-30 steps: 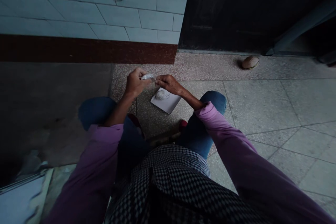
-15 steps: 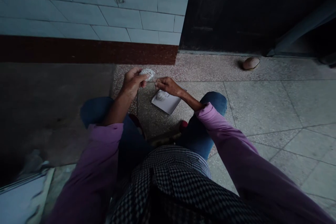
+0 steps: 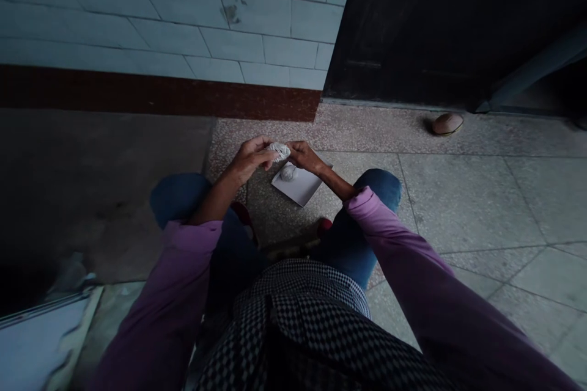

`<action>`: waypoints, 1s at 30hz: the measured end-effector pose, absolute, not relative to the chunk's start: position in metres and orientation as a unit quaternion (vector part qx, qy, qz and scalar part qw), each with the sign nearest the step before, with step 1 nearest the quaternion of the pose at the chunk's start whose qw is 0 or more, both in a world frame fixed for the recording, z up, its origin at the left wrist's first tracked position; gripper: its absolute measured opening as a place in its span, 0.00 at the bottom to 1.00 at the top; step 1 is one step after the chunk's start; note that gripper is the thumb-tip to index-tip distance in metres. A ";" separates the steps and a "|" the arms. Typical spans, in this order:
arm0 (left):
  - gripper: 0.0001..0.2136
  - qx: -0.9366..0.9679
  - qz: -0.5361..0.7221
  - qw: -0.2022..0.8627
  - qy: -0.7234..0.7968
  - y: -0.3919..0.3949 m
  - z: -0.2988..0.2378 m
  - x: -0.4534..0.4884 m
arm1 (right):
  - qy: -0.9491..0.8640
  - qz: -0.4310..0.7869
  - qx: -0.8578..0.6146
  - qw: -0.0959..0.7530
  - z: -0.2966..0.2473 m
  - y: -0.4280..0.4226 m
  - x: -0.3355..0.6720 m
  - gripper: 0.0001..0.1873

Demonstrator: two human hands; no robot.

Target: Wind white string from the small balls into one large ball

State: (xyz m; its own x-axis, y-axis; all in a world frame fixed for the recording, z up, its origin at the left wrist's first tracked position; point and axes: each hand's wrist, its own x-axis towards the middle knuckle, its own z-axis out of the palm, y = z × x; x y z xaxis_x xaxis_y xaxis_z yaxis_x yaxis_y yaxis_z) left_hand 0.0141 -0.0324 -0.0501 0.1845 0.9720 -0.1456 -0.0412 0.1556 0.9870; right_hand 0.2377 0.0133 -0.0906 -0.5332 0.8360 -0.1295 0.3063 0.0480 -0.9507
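My left hand (image 3: pixel 253 157) is closed round a small wound bundle of white yarn (image 3: pixel 279 151), thumb on the near side. Against the bundle's right edge, my right hand (image 3: pixel 303 157) is pinched shut at the yarn; the strand between its fingers is too fine to follow. Below the hands a shallow white box lid (image 3: pixel 302 189) lies on the floor between my feet. Inside it, at its left end, rests a second pale ball of yarn (image 3: pixel 288 172).
A white tiled wall (image 3: pixel 238 55) with a red-brown skirting (image 3: pixel 257 102) stands ahead. Right of it is a dark door (image 3: pixel 413 30). A round tan object (image 3: pixel 447 124) lies near the doorway. A pale, flat-sided object (image 3: pixel 41 336) stands at lower left.
My two hands have come together: the right fingers, earlier apart from the bundle, now meet its right edge. The whole view has shifted slightly.
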 end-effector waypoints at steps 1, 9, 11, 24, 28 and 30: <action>0.22 0.477 0.439 0.579 0.495 -0.031 -0.051 0.013 | -0.691 0.544 -0.411 0.238 -0.092 0.011 0.236 0.34; 0.16 0.490 0.403 0.485 0.602 -0.024 -0.068 0.016 | -0.749 0.509 -0.353 0.237 -0.089 -0.002 0.245 0.29; 0.14 0.511 0.373 0.517 0.577 -0.027 -0.071 0.020 | -0.738 0.498 -0.373 0.260 -0.089 0.002 0.251 0.33; 0.21 0.477 0.407 0.617 0.476 -0.033 -0.065 0.020 | -0.677 0.530 -0.414 0.298 -0.092 0.003 0.255 0.46; 0.20 0.467 0.403 0.628 0.475 -0.036 -0.064 0.023 | -0.673 0.544 -0.409 0.289 -0.093 -0.004 0.252 0.48; 0.18 0.461 0.399 0.629 0.482 -0.037 -0.064 0.025 | -0.672 0.549 -0.407 0.284 -0.094 -0.006 0.252 0.47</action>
